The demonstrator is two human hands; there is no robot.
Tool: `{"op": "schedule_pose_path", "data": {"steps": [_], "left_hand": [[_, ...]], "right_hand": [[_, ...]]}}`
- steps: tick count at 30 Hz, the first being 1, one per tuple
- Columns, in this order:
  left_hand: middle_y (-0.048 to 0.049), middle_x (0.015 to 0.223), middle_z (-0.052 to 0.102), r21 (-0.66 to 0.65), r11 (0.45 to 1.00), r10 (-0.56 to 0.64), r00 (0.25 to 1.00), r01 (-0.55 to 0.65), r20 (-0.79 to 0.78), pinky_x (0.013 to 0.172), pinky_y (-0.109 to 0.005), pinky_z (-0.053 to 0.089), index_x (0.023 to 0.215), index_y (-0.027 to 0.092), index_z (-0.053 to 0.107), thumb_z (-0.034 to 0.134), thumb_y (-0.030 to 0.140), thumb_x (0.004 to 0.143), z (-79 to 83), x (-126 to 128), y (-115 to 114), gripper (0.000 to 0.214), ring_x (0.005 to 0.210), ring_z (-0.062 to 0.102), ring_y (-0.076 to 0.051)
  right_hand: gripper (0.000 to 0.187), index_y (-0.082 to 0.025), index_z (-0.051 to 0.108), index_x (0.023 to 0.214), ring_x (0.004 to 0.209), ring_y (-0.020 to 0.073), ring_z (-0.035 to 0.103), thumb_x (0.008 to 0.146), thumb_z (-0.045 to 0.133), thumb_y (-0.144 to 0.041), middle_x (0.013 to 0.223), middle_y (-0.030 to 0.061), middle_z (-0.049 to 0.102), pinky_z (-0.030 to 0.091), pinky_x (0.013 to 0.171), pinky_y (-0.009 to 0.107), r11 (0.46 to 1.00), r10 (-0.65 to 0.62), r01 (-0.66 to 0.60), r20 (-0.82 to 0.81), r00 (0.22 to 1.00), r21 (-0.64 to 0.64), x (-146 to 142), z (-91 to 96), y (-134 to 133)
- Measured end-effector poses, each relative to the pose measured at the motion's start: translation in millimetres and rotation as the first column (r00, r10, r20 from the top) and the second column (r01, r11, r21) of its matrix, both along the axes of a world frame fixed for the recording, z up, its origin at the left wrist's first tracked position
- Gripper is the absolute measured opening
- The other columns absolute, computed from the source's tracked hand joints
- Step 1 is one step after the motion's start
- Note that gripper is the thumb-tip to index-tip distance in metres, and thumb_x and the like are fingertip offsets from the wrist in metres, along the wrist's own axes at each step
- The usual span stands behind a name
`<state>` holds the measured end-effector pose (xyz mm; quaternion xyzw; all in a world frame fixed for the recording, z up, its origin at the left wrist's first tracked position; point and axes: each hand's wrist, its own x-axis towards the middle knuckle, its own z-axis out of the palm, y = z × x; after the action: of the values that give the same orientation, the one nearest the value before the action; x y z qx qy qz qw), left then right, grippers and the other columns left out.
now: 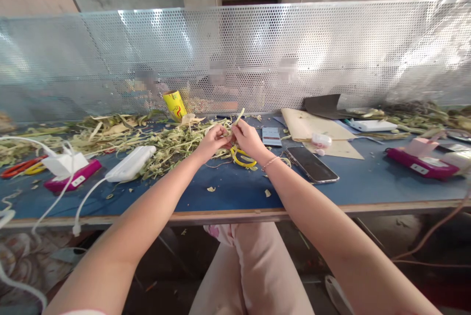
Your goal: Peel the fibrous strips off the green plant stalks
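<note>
As the head view shows, our right hand pinches a pale green stalk, its free end sticking up beyond the grip; our left hand curls close beside it, though whether it holds the stalk too we cannot tell. We do best to pinch lightly, so the stalk isn't crushed, and mind the yellow loop just nearer us; leafy stems lie heaped to the left.

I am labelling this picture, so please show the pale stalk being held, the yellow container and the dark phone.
Pale stalk [240, 115]: head view, its upper end.
Yellow container [175, 105]: head view, printed side.
Dark phone [312, 164]: head view, screen.
</note>
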<state>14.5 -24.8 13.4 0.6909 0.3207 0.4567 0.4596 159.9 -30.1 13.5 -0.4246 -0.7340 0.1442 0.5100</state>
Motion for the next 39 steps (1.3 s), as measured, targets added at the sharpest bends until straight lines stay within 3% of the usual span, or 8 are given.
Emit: {"op": "schedule_pose_path", "data": {"steps": [6, 11, 17, 24, 26, 29, 33, 39], "left_hand": [[0.003, 0.066, 0.056, -0.031, 0.999, 0.014, 0.999, -0.012, 0.05, 0.071, -0.029, 0.05, 0.069, 0.016, 0.047, 0.07, 0.037, 0.061, -0.4, 0, 0, 0.032, 0.065, 0.059, -0.01], [0.0032, 0.059, 0.052, 0.118, 0.991, 0.075, 0.995, -0.067, -0.068, 0.069, -0.03, 0.049, 0.065, 0.016, 0.047, 0.067, 0.031, 0.063, 0.3, 0, 0, 0.026, 0.062, 0.057, -0.012], [0.0019, 0.057, 0.051, 0.325, 0.939, 0.178, 0.969, -0.116, -0.168, 0.059, -0.028, 0.045, 0.062, 0.017, 0.046, 0.062, 0.029, 0.068, -2.6, -1, 1, 0.021, 0.055, 0.052, -0.011], [0.0003, 0.057, 0.053, 0.317, 0.937, 0.214, 0.961, -0.15, -0.177, 0.06, -0.029, 0.046, 0.061, 0.017, 0.051, 0.059, 0.03, 0.071, -3.9, -1, 3, 0.018, 0.055, 0.053, -0.013], [0.0005, 0.057, 0.053, 0.327, 0.928, 0.242, 0.955, -0.178, -0.169, 0.059, -0.028, 0.045, 0.061, 0.017, 0.051, 0.058, 0.029, 0.07, -3.2, -1, 3, 0.017, 0.055, 0.053, -0.013], [0.0017, 0.057, 0.052, 0.38, 0.902, 0.293, 0.938, -0.207, -0.184, 0.058, -0.025, 0.043, 0.062, 0.017, 0.05, 0.056, 0.027, 0.071, -2.6, -1, 3, 0.015, 0.056, 0.05, -0.011], [0.0034, 0.056, 0.048, 0.436, 0.866, 0.36, 0.91, -0.244, -0.205, 0.056, -0.023, 0.039, 0.061, 0.017, 0.048, 0.053, 0.024, 0.072, -3.2, -2, 3, 0.013, 0.054, 0.045, -0.01], [0.0033, 0.058, 0.046, 0.488, 0.837, 0.384, 0.9, -0.247, -0.203, 0.055, -0.022, 0.037, 0.063, 0.018, 0.045, 0.05, 0.025, 0.074, -1.8, -1, 1, 0.014, 0.055, 0.043, -0.009]], "right_hand": [[0.022, -0.021, 0.037, 0.064, 0.049, 0.009, 0.038, 0.079, 0.042, -0.035, 0.053, -0.0043, 0.044, 0.031, 0.055, 0.023, 0.999, -0.015, 0.013, -0.043, 0.999, -0.03, 0, 0.9, 0], [0.019, -0.02, 0.042, 0.067, 0.045, 0.0085, 0.041, 0.078, 0.044, -0.036, 0.048, -0.0053, 0.046, 0.032, 0.049, 0.021, 0.994, 0.047, -0.055, -0.091, 0.995, -0.09, -1, -3.0, 3], [0.019, -0.02, 0.044, 0.068, 0.038, 0.0064, 0.04, 0.076, 0.049, -0.037, 0.044, -0.0073, 0.045, 0.033, 0.043, 0.019, 0.972, 0.111, -0.149, -0.204, 0.973, -0.18, -3, -4.2, 4], [0.028, -0.019, 0.046, 0.06, 0.032, 0.0064, 0.041, 0.079, 0.049, -0.039, 0.042, -0.0057, 0.045, 0.034, 0.037, 0.019, 0.949, 0.074, -0.171, -0.34, 0.938, -0.266, -2, -1.6, 6], [0.034, -0.018, 0.046, 0.055, 0.035, 0.008, 0.046, 0.079, 0.049, -0.04, 0.041, -0.0029, 0.048, 0.038, 0.039, 0.02, 0.912, 0.061, -0.204, -0.373, 0.926, -0.356, -2, -1.9, 7], [0.032, -0.016, 0.052, 0.054, 0.041, 0.0098, 0.052, 0.077, 0.056, -0.038, 0.044, 0.0009, 0.053, 0.043, 0.044, 0.021, 0.807, 0.067, -0.318, -0.458, 0.887, -0.498, -3, -1.6, 6], [0.022, -0.015, 0.056, 0.06, 0.045, 0.0108, 0.055, 0.077, 0.056, -0.029, 0.048, 0.0018, 0.056, 0.045, 0.045, 0.021, 0.672, 0.046, -0.465, -0.594, 0.803, -0.576, -5, 1.1, -1], [0.019, -0.016, 0.053, 0.069, 0.04, 0.0081, 0.049, 0.084, 0.047, -0.023, 0.042, -0.0034, 0.047, 0.04, 0.042, 0.018, 0.601, 0.012, -0.559, -0.692, 0.722, -0.572, -6, 7.8, -7]]}}
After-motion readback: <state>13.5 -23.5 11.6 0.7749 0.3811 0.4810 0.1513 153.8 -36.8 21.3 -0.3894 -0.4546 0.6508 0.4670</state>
